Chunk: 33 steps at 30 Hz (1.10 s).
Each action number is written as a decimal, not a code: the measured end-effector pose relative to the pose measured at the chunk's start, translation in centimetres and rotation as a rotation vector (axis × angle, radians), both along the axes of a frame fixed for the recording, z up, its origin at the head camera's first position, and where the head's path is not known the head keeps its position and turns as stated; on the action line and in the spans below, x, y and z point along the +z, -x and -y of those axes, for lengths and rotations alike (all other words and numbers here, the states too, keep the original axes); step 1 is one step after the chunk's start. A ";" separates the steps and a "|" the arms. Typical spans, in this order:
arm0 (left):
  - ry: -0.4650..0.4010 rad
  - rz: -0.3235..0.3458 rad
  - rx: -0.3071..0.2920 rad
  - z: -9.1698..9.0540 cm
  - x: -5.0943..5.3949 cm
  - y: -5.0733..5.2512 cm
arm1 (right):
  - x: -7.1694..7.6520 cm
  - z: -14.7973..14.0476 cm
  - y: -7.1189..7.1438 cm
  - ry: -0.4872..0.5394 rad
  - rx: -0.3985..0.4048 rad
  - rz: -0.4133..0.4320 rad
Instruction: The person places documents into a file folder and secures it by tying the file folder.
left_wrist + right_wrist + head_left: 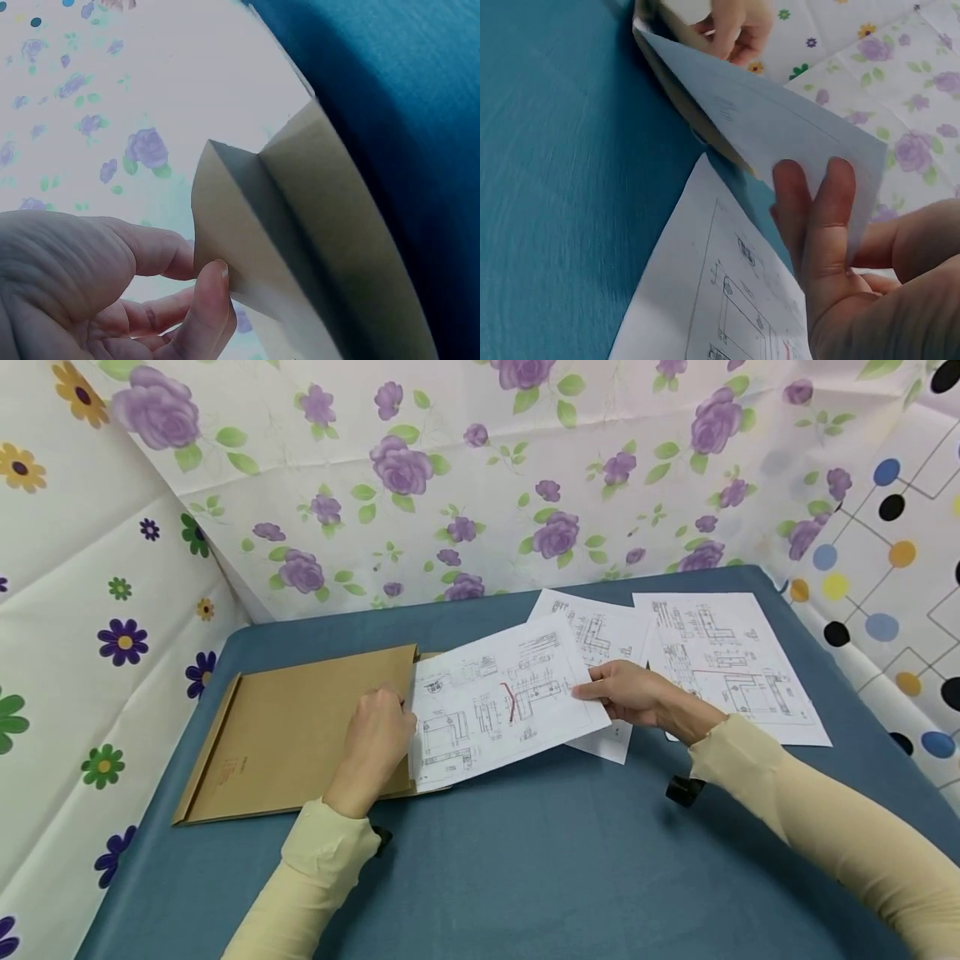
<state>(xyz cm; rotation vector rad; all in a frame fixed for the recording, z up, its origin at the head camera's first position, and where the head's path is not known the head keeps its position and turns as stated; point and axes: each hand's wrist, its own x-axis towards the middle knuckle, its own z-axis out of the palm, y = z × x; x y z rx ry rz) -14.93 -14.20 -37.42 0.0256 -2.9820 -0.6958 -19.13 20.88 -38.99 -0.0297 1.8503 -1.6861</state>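
A brown paper envelope (300, 735) lies on the left of the table, its mouth facing right. My left hand (378, 739) pinches the upper edge of that mouth between thumb and fingers, and the left wrist view shows the envelope (240, 225) gaping there. My right hand (626, 693) pinches the right edge of a printed drawing sheet (495, 702) bearing a red mark. The sheet's left end is at the envelope's mouth; how far it reaches inside is hidden. In the right wrist view the sheet (757, 112) slants up from the envelope into my fingers.
A second drawing sheet (600, 622) lies partly under the held one. Farther right rests another printed sheet (750, 668), also with a red line. Blue cloth (525, 868) covers the table, and a flowered curtain (450, 485) hangs behind it.
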 end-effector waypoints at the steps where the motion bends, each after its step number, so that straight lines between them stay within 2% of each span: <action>1: 0.002 0.000 0.001 0.0 0.0 0.0 | 0.0 0.0 0.0 0.011 -0.015 0.005; 7: 0.008 0.000 -0.001 0.0 0.2 0.0 | 0.0 0.7 -0.3 0.048 -0.040 0.025; 13: -0.002 0.001 0.001 0.0 0.1 0.1 | -0.5 2.7 -1.2 0.108 0.063 0.065; 19: -0.005 0.001 -0.006 0.1 0.0 0.1 | -0.4 3.7 -1.9 0.065 0.169 0.073; 27: 0.000 0.002 -0.005 0.0 0.2 0.1 | -0.2 5.0 -1.8 0.091 0.147 0.031; 33: -0.002 0.004 0.001 -0.1 0.2 0.0 | -0.3 7.0 -1.6 0.093 0.176 0.062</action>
